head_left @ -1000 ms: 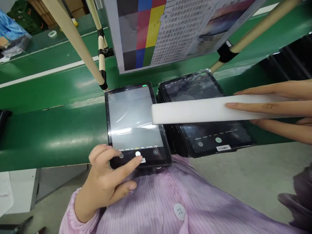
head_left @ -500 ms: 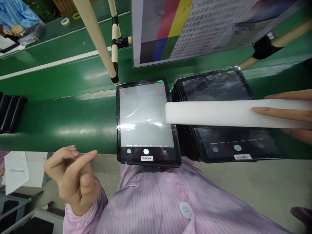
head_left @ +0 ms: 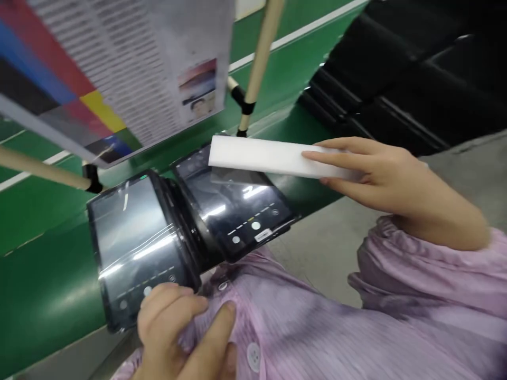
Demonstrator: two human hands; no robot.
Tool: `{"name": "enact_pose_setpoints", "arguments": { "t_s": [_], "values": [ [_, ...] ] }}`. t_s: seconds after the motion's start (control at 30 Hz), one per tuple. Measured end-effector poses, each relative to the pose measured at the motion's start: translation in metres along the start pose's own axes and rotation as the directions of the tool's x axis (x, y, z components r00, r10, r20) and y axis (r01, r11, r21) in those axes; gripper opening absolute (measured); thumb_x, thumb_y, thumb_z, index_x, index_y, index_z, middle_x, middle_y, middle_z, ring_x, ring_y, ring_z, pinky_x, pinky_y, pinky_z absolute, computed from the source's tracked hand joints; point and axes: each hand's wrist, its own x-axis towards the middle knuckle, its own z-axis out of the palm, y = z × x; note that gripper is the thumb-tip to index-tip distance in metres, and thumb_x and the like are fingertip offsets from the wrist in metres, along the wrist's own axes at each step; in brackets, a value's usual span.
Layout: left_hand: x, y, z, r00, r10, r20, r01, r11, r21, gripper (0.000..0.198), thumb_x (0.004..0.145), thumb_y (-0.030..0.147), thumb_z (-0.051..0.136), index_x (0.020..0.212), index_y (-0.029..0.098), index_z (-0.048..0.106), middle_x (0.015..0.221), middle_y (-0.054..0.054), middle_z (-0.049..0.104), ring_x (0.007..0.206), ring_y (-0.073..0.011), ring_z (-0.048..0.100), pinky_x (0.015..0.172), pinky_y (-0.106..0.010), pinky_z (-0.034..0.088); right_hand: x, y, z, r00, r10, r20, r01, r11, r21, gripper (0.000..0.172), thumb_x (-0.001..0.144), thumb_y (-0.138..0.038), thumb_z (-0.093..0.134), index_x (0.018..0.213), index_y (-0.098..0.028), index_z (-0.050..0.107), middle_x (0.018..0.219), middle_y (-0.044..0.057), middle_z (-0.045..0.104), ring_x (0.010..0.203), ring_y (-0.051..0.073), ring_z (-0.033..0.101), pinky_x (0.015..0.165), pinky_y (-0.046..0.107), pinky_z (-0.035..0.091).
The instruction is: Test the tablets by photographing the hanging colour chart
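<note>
My right hand grips a long white foam block between thumb and fingers. The block extends leftward over the upper part of a tablet with a dark, glossy camera screen; whether they touch, I cannot tell. To the left lies another tablet, its camera screen showing a pale grey picture and bright reflections. Just below that tablet's lower edge is my left hand, holding nothing, with its index finger partly stretched and the others loosely bent. Part of the left tablet's lower edge is hidden behind this hand.
A printed test chart with colour blocks stands behind the tablets, near beige pipe posts with black joints. Stacked black trays or cases fill the upper right. Everything rests along a green bench.
My view has swung to the right, so the tablets appear further left and more of my right arm shows. The foam block stays in my right hand. My left hand is nearer the left tablet.
</note>
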Motion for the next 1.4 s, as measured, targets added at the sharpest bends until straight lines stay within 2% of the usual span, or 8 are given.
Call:
{"name": "enact_pose_setpoints", "arguments": {
  "t_s": [0.13,0.27,0.4,0.5,0.7,0.93,1.13,1.4],
  "values": [
    [0.061,0.03,0.032,0.986,0.142,0.089,-0.152,0.981,0.124,0.041,0.092,0.022,0.058,0.132,0.02,0.063,0.118,-0.014,0.05,0.107,-0.0287,0.048,0.089,-0.047,0.044,-0.038,0.027,0.0,0.971,0.212,-0.109,-0.212,0.977,0.011,0.043,0.095,-0.032,0.054,0.133,-0.017,0.067,0.134,0.014,0.062,0.101,0.021,0.067,0.055,0.024,0.053],
    [0.1,0.049,0.059,0.993,-0.002,0.118,-0.032,0.956,0.291,0.038,0.095,0.025,0.054,0.131,0.025,0.066,0.112,-0.013,0.051,0.103,-0.0287,0.045,0.086,-0.047,0.041,-0.056,0.047,0.016,0.965,0.144,-0.221,-0.13,0.989,0.076,0.041,0.092,-0.027,0.062,0.131,-0.02,0.068,0.131,0.012,0.065,0.105,0.022,0.067,0.052,0.021,0.054],
    [0.117,0.054,0.079,0.992,-0.007,0.128,-0.035,0.946,0.323,0.037,0.095,0.028,0.055,0.13,0.026,0.067,0.107,-0.012,0.051,0.098,-0.0278,0.045,0.083,-0.046,0.04,-0.057,0.057,0.025,0.959,0.106,-0.264,-0.084,0.992,0.094,0.041,0.09,-0.022,0.065,0.131,-0.021,0.068,0.131,0.012,0.064,0.108,0.023,0.067,0.052,0.02,0.054],
    [0.118,0.052,0.079,0.982,0.026,0.186,-0.082,0.951,0.298,0.038,0.097,0.029,0.053,0.133,0.025,0.065,0.109,-0.012,0.049,0.098,-0.0277,0.044,0.083,-0.046,0.04,-0.053,0.059,0.024,0.959,0.077,-0.272,-0.047,0.992,0.115,0.042,0.09,-0.021,0.066,0.132,-0.02,0.068,0.13,0.014,0.064,0.108,0.023,0.067,0.051,0.02,0.053],
    [0.092,0.044,0.052,0.97,0.076,0.232,-0.09,0.995,0.049,0.036,0.098,0.018,0.05,0.131,0.018,0.063,0.109,-0.01,0.045,0.1,-0.0234,0.045,0.085,-0.041,0.042,-0.039,0.065,0.016,0.981,0.002,-0.195,0.022,0.992,0.122,0.043,0.091,-0.025,0.063,0.134,-0.027,0.067,0.133,0.012,0.064,0.111,0.025,0.066,0.052,0.023,0.054],
    [0.076,0.036,0.055,0.974,0.025,0.227,-0.038,0.998,0.054,0.037,0.095,0.014,0.052,0.131,0.018,0.063,0.111,-0.012,0.046,0.101,-0.0248,0.046,0.082,-0.042,0.048,-0.022,0.086,0.009,0.991,-0.126,-0.037,0.129,0.986,0.105,0.042,0.094,-0.033,0.057,0.134,-0.037,0.066,0.134,0.009,0.065,0.112,0.027,0.067,0.091,0.047,0.057],
    [0.079,0.037,0.061,0.981,0.015,0.192,-0.017,1.0,0.01,0.039,0.096,0.014,0.05,0.134,0.018,0.06,0.114,-0.012,0.044,0.102,-0.0236,0.046,0.081,-0.038,0.052,-0.017,0.089,0.004,0.982,-0.175,-0.066,0.179,0.982,0.057,0.037,0.093,-0.035,0.058,0.128,-0.035,0.071,0.129,0.01,0.067,0.104,0.027,0.069,0.08,0.044,0.059],
    [0.083,0.036,0.062,0.997,-0.043,0.065,0.038,0.996,0.082,0.031,0.096,0.016,0.052,0.123,0.017,0.068,0.108,-0.01,0.046,0.099,-0.0228,0.047,0.086,-0.038,0.045,-0.018,0.087,0.003,0.977,-0.199,-0.08,0.199,0.98,-0.008,0.039,0.095,-0.031,0.057,0.132,-0.039,0.067,0.13,0.008,0.067,0.107,0.025,0.069,0.083,0.043,0.059]
  ]
}}
